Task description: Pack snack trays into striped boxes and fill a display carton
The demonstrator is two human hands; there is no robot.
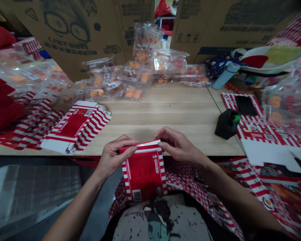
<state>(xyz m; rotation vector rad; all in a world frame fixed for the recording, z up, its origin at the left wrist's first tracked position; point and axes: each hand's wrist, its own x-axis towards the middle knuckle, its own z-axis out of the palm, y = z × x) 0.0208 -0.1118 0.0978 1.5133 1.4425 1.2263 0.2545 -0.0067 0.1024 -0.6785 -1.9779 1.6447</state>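
Observation:
I hold a red box with white stripes (144,172) upright over my lap, at the near edge of the wooden table (165,113). My left hand (114,157) grips the box's top left corner, fingers curled over the top flap. My right hand (176,144) pinches the top right edge, fingers pressed on the flap. A barcode shows at the box's lower left.
A stack of flat red-striped cartons (76,125) lies left of my hands. Clear bags of orange snacks (130,80) pile at the table's back. A black tape dispenser (227,124) and a phone (245,105) sit right. Cardboard boxes (72,33) stand behind.

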